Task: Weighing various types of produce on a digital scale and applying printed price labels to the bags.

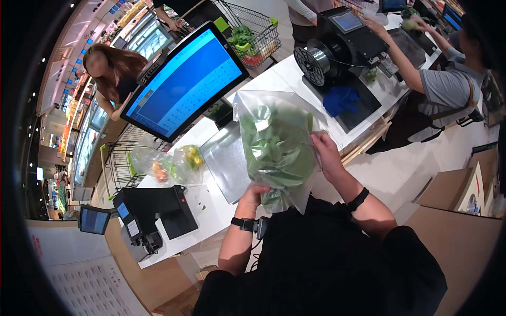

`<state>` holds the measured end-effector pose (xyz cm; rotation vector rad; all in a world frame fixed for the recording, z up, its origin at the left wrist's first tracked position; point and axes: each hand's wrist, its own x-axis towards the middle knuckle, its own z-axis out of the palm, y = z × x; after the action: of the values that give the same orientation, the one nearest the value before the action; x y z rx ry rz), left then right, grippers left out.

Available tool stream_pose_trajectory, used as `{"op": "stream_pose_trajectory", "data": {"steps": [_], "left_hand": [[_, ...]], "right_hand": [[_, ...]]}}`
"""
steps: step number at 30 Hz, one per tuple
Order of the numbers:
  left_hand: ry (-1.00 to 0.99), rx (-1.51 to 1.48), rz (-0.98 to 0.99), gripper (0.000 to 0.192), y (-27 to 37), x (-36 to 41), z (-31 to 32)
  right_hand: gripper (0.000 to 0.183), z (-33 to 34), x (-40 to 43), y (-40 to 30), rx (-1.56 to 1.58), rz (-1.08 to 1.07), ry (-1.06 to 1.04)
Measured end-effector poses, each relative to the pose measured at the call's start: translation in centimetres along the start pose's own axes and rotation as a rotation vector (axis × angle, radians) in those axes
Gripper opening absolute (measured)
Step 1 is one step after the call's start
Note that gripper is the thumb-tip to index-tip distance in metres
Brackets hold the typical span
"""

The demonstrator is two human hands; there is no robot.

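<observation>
A clear plastic bag (pixel 276 154) full of leafy green vegetables is held up in front of my chest. My left hand (pixel 255 195) grips its lower left side, with most of the fingers hidden behind the bag. On its right side, my right hand (pixel 326 152) holds the plastic at about mid-height. Just beyond the bag lies a scale's flat metal plate (pixel 225 162), partly covered from view. Left of that plate, thin plastic bags of produce rest on the white counter, one with yellow-green items (pixel 193 156) and one with orange items (pixel 160 172).
A large touchscreen (pixel 185 83) stands behind the scale plate. A black bag-sealing machine (pixel 154 213) sits on the left counter end. To the right are a reel of clear film (pixel 312 65) and a blue glove (pixel 342 100). A co-worker (pixel 446 83) handles produce; shopping carts (pixel 253 35) stand beyond the counter.
</observation>
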<state>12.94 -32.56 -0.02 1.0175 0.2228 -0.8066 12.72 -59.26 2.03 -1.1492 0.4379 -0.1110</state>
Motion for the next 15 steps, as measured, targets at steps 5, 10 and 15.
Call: {"op": "stream_pose_trajectory", "data": {"steps": [5, 10, 15], "left_hand": [[-0.126, -0.182, 0.109, 0.072, -0.5, -0.3, 1.0], [-0.176, -0.242, 0.091, 0.083, -1.1, -0.4, 0.4], [-0.374, -0.177, 0.208, 0.085, 0.8, -1.9, 7.3]], "right_hand": [[0.016, -1.1, 0.4, -1.2, -0.321, -0.247, 0.226], [0.016, -1.1, -0.1, -2.7, -0.289, -0.25, 0.267], [0.025, 0.1, 1.9, 2.3, -0.061, -0.333, 0.081]]}}
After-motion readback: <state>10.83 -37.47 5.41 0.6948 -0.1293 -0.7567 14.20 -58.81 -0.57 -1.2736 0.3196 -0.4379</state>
